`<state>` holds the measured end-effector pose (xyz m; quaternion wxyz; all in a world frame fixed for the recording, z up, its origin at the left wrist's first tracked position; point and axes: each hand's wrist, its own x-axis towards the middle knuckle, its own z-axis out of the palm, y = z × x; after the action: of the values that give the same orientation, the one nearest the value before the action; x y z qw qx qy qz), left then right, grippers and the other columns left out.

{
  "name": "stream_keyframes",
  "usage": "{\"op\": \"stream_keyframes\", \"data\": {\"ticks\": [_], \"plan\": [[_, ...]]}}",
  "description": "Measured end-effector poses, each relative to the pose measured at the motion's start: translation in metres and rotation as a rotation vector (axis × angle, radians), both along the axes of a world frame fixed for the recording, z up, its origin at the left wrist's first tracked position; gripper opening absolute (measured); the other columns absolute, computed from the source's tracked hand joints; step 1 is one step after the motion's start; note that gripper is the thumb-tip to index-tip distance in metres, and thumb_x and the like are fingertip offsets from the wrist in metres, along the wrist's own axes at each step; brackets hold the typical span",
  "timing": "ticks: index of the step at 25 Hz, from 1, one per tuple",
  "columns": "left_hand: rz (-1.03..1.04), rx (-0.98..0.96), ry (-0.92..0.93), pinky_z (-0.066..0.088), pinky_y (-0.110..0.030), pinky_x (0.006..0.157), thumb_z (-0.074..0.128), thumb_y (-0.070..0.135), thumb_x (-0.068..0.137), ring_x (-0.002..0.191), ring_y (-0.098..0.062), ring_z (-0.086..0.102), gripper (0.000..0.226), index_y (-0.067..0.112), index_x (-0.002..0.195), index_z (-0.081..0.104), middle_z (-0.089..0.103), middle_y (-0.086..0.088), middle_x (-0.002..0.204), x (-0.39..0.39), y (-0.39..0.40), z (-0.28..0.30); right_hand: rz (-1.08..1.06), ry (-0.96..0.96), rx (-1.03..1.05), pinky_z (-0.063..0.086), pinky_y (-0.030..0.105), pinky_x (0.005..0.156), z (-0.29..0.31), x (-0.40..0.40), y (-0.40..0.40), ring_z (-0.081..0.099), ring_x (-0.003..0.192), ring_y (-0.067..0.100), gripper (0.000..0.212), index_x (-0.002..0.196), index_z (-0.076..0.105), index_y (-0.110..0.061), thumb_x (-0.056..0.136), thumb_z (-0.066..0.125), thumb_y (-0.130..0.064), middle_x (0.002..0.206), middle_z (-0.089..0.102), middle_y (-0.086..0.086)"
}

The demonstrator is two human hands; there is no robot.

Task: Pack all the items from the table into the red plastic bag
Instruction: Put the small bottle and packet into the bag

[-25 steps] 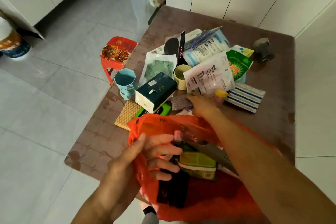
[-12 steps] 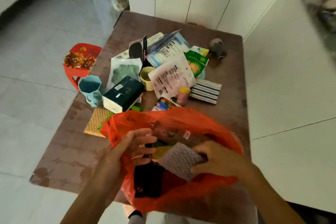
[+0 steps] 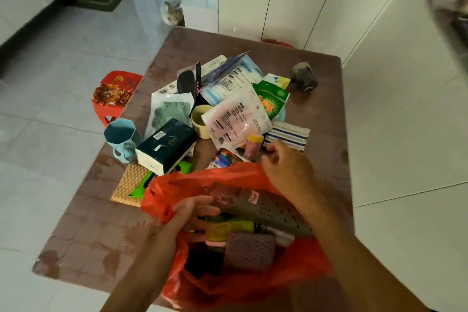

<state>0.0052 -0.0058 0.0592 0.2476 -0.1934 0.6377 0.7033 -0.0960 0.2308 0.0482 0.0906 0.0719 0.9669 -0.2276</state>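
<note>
We look down on a brown table [image 3: 324,99] where our red plastic bag [image 3: 192,180] lies open at the near edge. Our left hand [image 3: 182,220] has its grip clamped on the bag's near left rim, holding the mouth wide. Inside we see a grey perforated tool [image 3: 268,208], a yellow-green packet [image 3: 228,229] and a purple knitted pad [image 3: 249,251]. Our right hand [image 3: 286,167] reaches over the bag's far rim with its grip apart and empty, fingertips just beside a striped cloth [image 3: 288,135] and near a small pink bottle with a yellow cap [image 3: 253,145]. Beyond the bag the remaining items crowd together: a dark green box [image 3: 168,145] lies close against the bag's far left rim, overlapping a woven mat [image 3: 129,182] and a bright green packet [image 3: 184,167]. A blue mug [image 3: 121,138] stands at the left edge, a cream cup [image 3: 201,120] sits half under a pink-tinted pouch [image 3: 235,119], and farther off lie a green sachet [image 3: 272,101] and overlapping clear packets [image 3: 233,78]. A grey object [image 3: 304,76] sits apart at the far right. A red stool [image 3: 114,94] stands on the floor left of the table.
</note>
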Motion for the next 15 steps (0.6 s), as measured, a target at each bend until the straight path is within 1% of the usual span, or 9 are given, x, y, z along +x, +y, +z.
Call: {"op": "stream_keyframes", "data": {"ticks": [3, 4, 5, 7, 10, 12, 13, 14, 15], "plan": [[-0.133, 0.018, -0.13, 0.061, -0.051, 0.075, 0.07, 0.046, 0.077, 0.076, -0.025, 0.076, 0.042, 0.017, 0.107, 0.073, 0.078, -0.012, 0.099, 0.0, -0.013, -0.028, -0.163, -0.244, -0.1, 0.046, 0.039, 0.085, -0.068, -0.083, -0.008, 0.058, 0.117, 0.032, 0.066, 0.143, 0.032, -0.021, 0.088, 0.057, -0.049, 0.132, 0.058, 0.01], [-0.072, -0.023, -0.107, 0.061, -0.046, 0.073, 0.068, 0.042, 0.081, 0.075, -0.024, 0.076, 0.035, 0.016, 0.103, 0.074, 0.077, -0.011, 0.099, 0.003, -0.009, -0.025, -0.202, -0.303, -0.126, 0.046, 0.043, 0.091, -0.092, -0.096, -0.014, 0.055, 0.12, 0.035, 0.075, 0.146, 0.026, -0.019, 0.086, 0.058, -0.05, 0.136, 0.055, 0.012], [0.024, -0.059, -0.024, 0.059, -0.039, 0.063, 0.059, 0.034, 0.089, 0.073, -0.023, 0.074, 0.028, 0.014, 0.099, 0.075, 0.077, -0.012, 0.097, 0.004, -0.004, -0.019, -0.228, -0.322, -0.147, 0.046, 0.045, 0.093, -0.115, -0.104, -0.018, 0.055, 0.121, 0.036, 0.079, 0.148, 0.023, -0.018, 0.085, 0.059, -0.048, 0.137, 0.054, 0.014], [0.169, -0.082, 0.086, 0.047, -0.028, 0.048, 0.047, 0.026, 0.095, 0.068, -0.024, 0.07, 0.032, 0.014, 0.093, 0.076, 0.077, -0.012, 0.09, 0.008, 0.004, -0.004, -0.259, -0.3, -0.219, 0.047, 0.044, 0.093, -0.129, -0.11, -0.023, 0.056, 0.118, 0.036, 0.075, 0.147, 0.022, -0.016, 0.086, 0.059, -0.04, 0.135, 0.055, 0.015], [0.2, -0.06, 0.213, 0.037, -0.022, 0.039, 0.047, 0.028, 0.091, 0.052, -0.02, 0.062, 0.032, 0.022, 0.087, 0.078, 0.075, -0.011, 0.086, 0.012, 0.002, 0.004, -0.302, -0.129, -0.502, 0.054, 0.043, 0.087, -0.081, -0.101, -0.009, 0.063, 0.103, 0.028, 0.063, 0.138, 0.034, -0.026, 0.083, 0.065, -0.032, 0.123, 0.061, 0.006], [0.206, -0.112, 0.199, 0.035, -0.019, 0.035, 0.046, 0.023, 0.095, 0.043, -0.017, 0.055, 0.033, 0.022, 0.086, 0.078, 0.075, -0.01, 0.083, 0.017, -0.006, 0.003, -0.192, -0.03, -0.666, 0.058, 0.039, 0.074, -0.026, -0.059, 0.006, 0.067, 0.093, 0.019, 0.053, 0.127, 0.045, -0.034, 0.082, 0.072, -0.039, 0.113, 0.064, -0.004], [0.219, -0.111, 0.19, 0.036, -0.019, 0.035, 0.046, 0.02, 0.096, 0.041, -0.015, 0.053, 0.033, 0.02, 0.085, 0.078, 0.075, -0.009, 0.081, 0.019, -0.01, 0.005, -0.094, -0.059, -0.743, 0.058, 0.035, 0.068, 0.0, -0.028, 0.011, 0.069, 0.087, 0.016, 0.05, 0.121, 0.049, -0.038, 0.079, 0.074, -0.045, 0.107, 0.066, -0.007], [0.223, -0.095, 0.188, 0.037, -0.019, 0.036, 0.047, 0.019, 0.097, 0.04, -0.015, 0.051, 0.033, 0.019, 0.085, 0.078, 0.074, -0.009, 0.079, 0.023, -0.013, 0.007, 0.006, -0.161, -0.804, 0.057, 0.031, 0.065, 0.019, 0.007, 0.01, 0.07, 0.083, 0.013, 0.048, 0.116, 0.053, -0.042, 0.074, 0.076, -0.048, 0.102, 0.068, -0.008], [0.218, -0.09, 0.178, 0.038, -0.019, 0.038, 0.047, 0.02, 0.097, 0.04, -0.015, 0.051, 0.032, 0.019, 0.086, 0.078, 0.074, -0.009, 0.078, 0.025, -0.016, 0.01, 0.13, -0.306, -0.773, 0.056, 0.028, 0.067, 0.027, 0.041, 0.003, 0.07, 0.084, 0.009, 0.048, 0.112, 0.055, -0.045, 0.07, 0.078, -0.051, 0.1, 0.069, -0.011]]}}
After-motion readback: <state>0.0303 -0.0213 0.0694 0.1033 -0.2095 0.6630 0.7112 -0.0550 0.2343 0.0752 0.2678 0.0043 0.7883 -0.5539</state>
